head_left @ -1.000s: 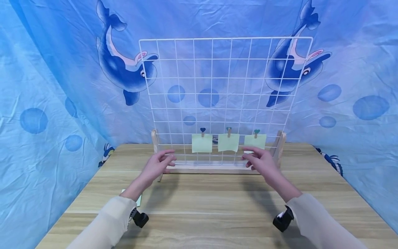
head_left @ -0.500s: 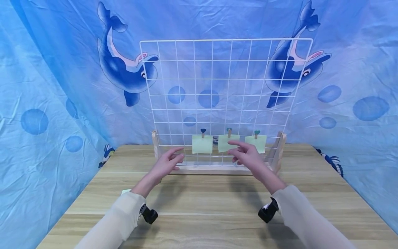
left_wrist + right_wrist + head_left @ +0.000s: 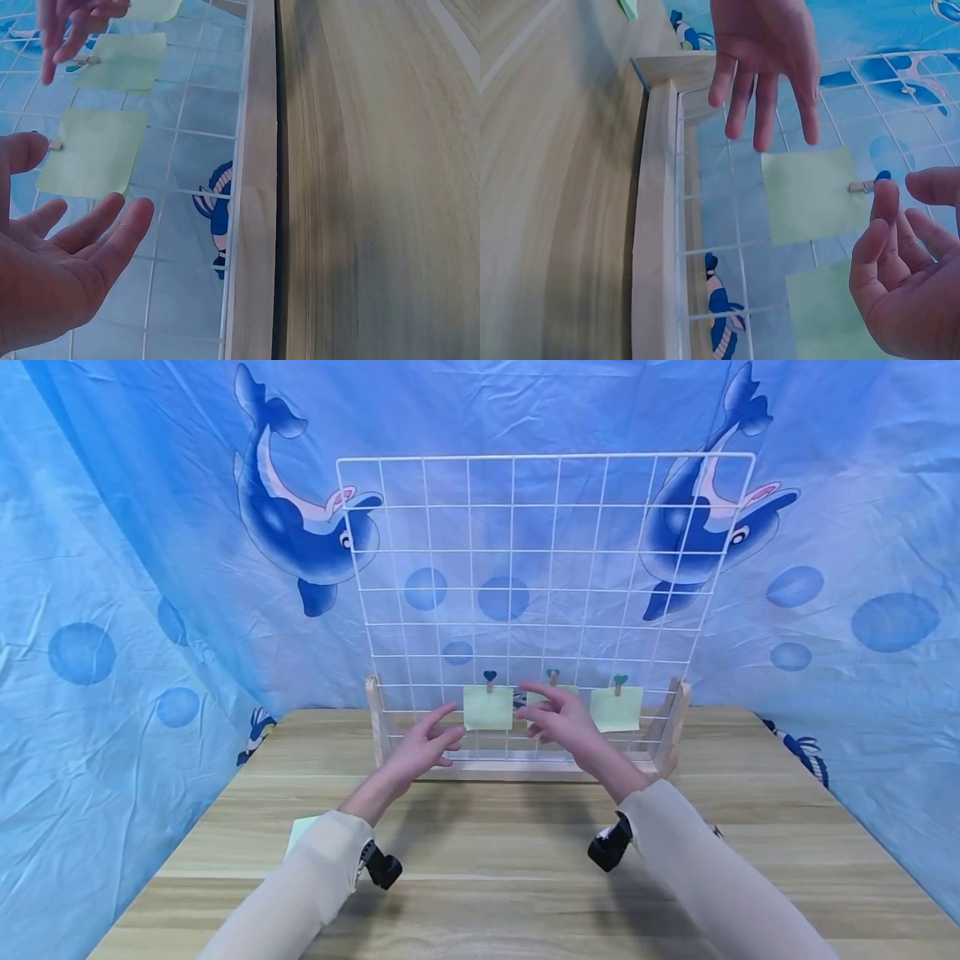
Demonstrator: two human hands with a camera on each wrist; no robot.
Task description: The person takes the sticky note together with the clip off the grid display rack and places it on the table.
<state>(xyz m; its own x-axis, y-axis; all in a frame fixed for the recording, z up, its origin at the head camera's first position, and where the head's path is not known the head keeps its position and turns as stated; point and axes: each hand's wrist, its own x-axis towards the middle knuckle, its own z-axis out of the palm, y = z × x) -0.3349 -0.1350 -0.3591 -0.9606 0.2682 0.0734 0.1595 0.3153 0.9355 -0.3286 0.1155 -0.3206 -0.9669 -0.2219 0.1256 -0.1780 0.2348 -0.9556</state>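
Observation:
Three pale green paper notes hang in a row on a white wire grid (image 3: 532,568). The left note (image 3: 487,710) has a wooden clip with a dark blue heart (image 3: 490,678); the middle note (image 3: 567,690) and right note (image 3: 617,712) have green-heart clips. My left hand (image 3: 423,752), fingers spread, is just left of and below the left note. My right hand (image 3: 564,725) hides much of the middle note, its fingertips pointing toward the left note. In the right wrist view its thumb and index finger stand apart near the blue-heart clip (image 3: 864,186). Neither hand holds anything.
A wooden base (image 3: 517,770) with upright side posts (image 3: 671,727) holds the grid on the wood-grain table (image 3: 480,877). Light green paper (image 3: 300,828) lies partly behind the left sleeve. A small brown item (image 3: 717,832) shows beside the right sleeve. A blue dolphin-print curtain (image 3: 150,527) hangs behind.
Both hands have moved inward, toward the left note. My right hand has passed from the right note across the middle one, uncovering the right note. The notes and clips stay put.

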